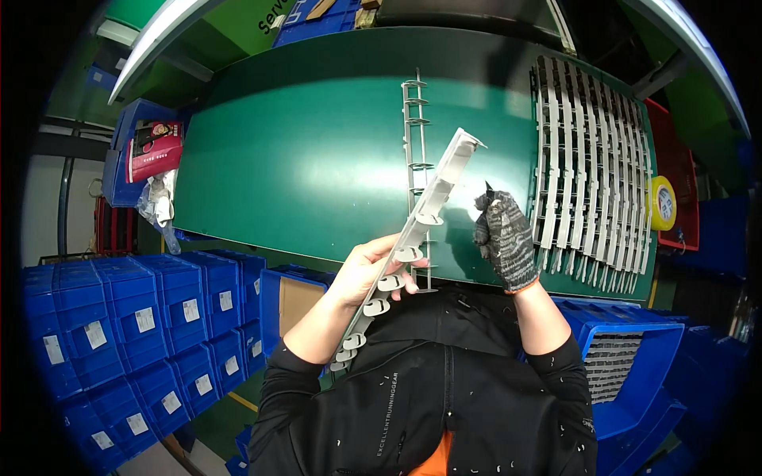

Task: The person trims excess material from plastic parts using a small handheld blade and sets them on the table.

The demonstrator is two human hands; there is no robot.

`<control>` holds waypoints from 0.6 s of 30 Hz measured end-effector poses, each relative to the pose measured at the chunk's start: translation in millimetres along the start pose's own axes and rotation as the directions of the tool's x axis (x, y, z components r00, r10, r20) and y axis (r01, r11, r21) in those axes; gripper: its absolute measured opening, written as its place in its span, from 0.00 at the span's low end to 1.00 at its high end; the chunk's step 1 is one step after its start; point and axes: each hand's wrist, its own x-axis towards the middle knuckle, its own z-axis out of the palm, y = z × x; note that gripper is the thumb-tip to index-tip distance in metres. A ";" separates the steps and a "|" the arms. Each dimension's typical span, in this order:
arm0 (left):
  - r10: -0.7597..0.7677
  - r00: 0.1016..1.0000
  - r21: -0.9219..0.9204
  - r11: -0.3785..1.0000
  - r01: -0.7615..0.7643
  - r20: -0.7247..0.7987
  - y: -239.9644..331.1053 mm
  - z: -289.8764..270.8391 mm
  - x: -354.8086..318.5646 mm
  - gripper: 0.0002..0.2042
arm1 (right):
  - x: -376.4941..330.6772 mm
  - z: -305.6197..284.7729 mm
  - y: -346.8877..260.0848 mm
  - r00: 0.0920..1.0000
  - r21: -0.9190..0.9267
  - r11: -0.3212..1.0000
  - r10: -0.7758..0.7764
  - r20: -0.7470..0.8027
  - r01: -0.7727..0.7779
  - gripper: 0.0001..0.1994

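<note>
My bare left hand [365, 271] grips a long, light grey plastic strip [441, 181] with oval tabs along one side. The strip slants from near my left forearm up over the table. My right hand [508, 242], in a grey and black knit glove, is closed beside it, apart from the strip. A small dark pointed tip pokes out above its fingers; the rest of what it holds is hidden. Behind the held strip, a narrow ladder-like grey piece [409, 151] with cross tabs lies on the green table [278, 151].
Several similar strips [591, 170] lie side by side at the table's right, near a yellow tape roll [663, 203] and a red bin [681, 170]. Blue crates [151, 305] are stacked at lower left. An open blue crate [647, 381] with grey strips stands at lower right.
</note>
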 end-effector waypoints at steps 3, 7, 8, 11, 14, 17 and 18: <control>0.004 1.000 -0.010 1.000 -0.004 -0.023 2.2 5.5 -3.1 0.21 | -7.3 -0.6 -2.3 0.999 -0.060 0.998 -0.012 0.040 0.015 0.13; 0.000 0.999 -0.002 1.000 0.000 -0.037 -1.8 6.6 -3.4 0.20 | -2.5 0.9 -13.3 0.856 -0.550 0.663 -0.460 0.236 0.508 0.10; -0.012 1.000 0.014 1.000 0.012 -0.027 -1.3 6.3 -4.6 0.22 | -2.5 2.2 -16.9 0.839 -0.586 0.615 -0.488 0.242 0.527 0.09; -0.027 1.000 0.021 0.999 0.027 -0.005 1.4 8.6 -4.8 0.24 | -1.1 -1.0 -17.6 0.844 -0.725 0.469 -0.446 0.298 0.504 0.09; -0.029 1.000 0.023 0.999 0.028 0.012 2.3 7.9 -3.6 0.25 | 0.0 1.7 -10.9 0.838 -0.593 0.599 -0.455 0.300 0.537 0.10; -0.026 1.000 0.029 0.999 0.026 0.012 -0.3 4.9 -2.9 0.24 | -6.6 5.9 -13.9 0.898 -0.457 0.780 -0.309 0.312 0.427 0.12; -0.024 1.000 0.014 1.000 0.024 0.008 -0.6 5.8 -3.1 0.24 | -10.2 7.5 -12.2 0.916 -0.410 0.820 -0.345 0.205 0.401 0.12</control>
